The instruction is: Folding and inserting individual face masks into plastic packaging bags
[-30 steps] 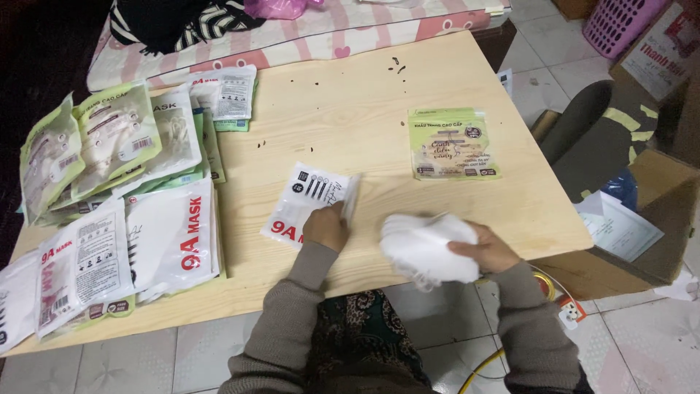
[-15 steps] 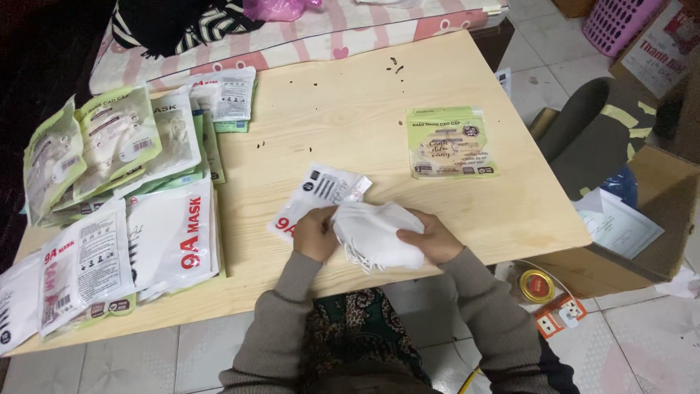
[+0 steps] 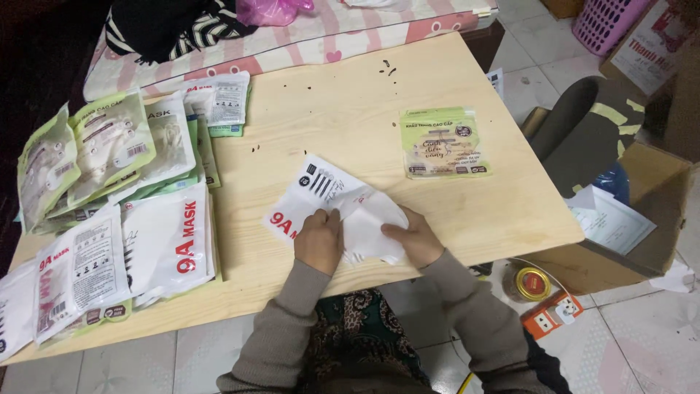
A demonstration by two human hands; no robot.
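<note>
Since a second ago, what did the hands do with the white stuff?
The right hand carried the white masks leftward to the white pouch, where the left hand now pinches pouch and masks together. The green packet and the piles of packets stayed put.

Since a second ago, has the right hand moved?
Yes. The right hand has moved left along the table edge, away from the green packet, bringing the white masks to the pouch.
</note>
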